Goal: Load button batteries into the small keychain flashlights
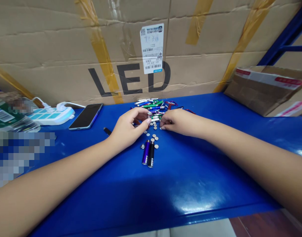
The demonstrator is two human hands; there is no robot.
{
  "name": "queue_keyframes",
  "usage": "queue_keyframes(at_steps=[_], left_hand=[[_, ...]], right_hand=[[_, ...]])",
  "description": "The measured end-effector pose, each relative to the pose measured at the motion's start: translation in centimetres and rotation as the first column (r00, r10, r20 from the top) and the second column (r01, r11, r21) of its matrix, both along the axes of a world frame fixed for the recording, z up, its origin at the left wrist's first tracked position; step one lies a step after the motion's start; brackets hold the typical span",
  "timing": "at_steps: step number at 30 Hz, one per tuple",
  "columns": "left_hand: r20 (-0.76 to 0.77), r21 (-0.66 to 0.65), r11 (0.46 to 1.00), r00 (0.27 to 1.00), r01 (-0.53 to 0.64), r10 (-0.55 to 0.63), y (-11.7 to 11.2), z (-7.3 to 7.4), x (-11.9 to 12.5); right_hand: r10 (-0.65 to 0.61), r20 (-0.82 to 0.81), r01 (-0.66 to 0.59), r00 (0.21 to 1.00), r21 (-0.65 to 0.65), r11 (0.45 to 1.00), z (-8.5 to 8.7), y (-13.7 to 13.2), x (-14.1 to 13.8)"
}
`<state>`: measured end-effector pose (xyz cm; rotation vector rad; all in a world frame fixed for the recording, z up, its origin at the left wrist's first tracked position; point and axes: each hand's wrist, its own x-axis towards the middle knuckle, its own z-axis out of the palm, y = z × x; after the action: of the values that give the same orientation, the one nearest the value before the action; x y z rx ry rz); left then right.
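My left hand is closed around a small tube, probably a mini flashlight body, whose silvery round end shows at the fingertips. Just to the right, my right hand pinches down at the table, a small pale button cell at its fingertips. Several loose button cells are scattered between and below the hands. Nearer to me lie a purple flashlight tube and a black flashlight tube, side by side. A small silvery part sits left of them.
Behind the hands is a pile of colourful mini flashlights with carabiner clips. A phone, a power strip and a plastic bottle stand left. An open cardboard box is right; a large carton walls the blue table's back.
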<state>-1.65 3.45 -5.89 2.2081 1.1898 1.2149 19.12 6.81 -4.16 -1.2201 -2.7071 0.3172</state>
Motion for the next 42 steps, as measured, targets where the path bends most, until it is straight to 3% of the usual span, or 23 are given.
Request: queue_keyframes(at_steps=[10, 14, 17, 19, 28, 31, 34, 37, 42], left_hand=[[-0.056, 0.019, 1.0, 0.998, 0.018, -0.017, -0.1, 0.1, 0.0], [-0.1, 0.043, 0.999, 0.995, 0.024, -0.02, -0.3, 0.2, 0.1], [-0.169, 0.094, 0.994, 0.985, 0.056, -0.039, -0.3, 0.2, 0.0], [-0.211, 0.133, 0.988, 0.976, 0.083, -0.054, -0.3, 0.1, -0.2], [-0.254, 0.186, 0.975, 0.964, 0.123, -0.073, -0.2, 0.0, -0.2], [-0.254, 0.18, 0.977, 0.965, 0.116, -0.068, -0.3, 0.0, -0.2], [-0.254, 0.166, 0.982, 0.966, 0.087, -0.043, -0.4, 0.1, -0.2], [-0.245, 0.16, 0.985, 0.969, 0.064, -0.023, -0.3, 0.1, -0.1], [-0.159, 0.142, 0.989, 0.985, -0.043, 0.066, -0.2, 0.2, -0.1]], right_hand=[[0.022, -0.017, -0.023, 1.0, -0.07, 0.997, -0.1, 0.1, 0.5], [-0.017, -0.218, -0.008, 0.976, -0.113, 0.994, 0.9, -0.4, 0.5], [-0.086, -0.482, -0.047, 0.872, -0.257, 0.965, 1.6, -0.8, 0.4], [-0.102, -0.571, -0.11, 0.815, -0.325, 0.939, 1.9, -1.2, 0.3], [-0.158, -0.603, -0.128, 0.782, -0.403, 0.906, 1.5, -1.7, -0.5], [-0.127, -0.623, -0.092, 0.772, -0.308, 0.947, 1.4, -1.8, -0.5], [0.024, -0.589, -0.064, 0.807, -0.047, 0.997, 1.7, -2.0, -0.2], [0.143, -0.462, -0.089, 0.875, 0.136, 0.987, 1.9, -2.1, 0.1], [0.207, -0.246, -0.192, 0.947, 0.084, 0.978, 1.4, -1.9, 0.1]])
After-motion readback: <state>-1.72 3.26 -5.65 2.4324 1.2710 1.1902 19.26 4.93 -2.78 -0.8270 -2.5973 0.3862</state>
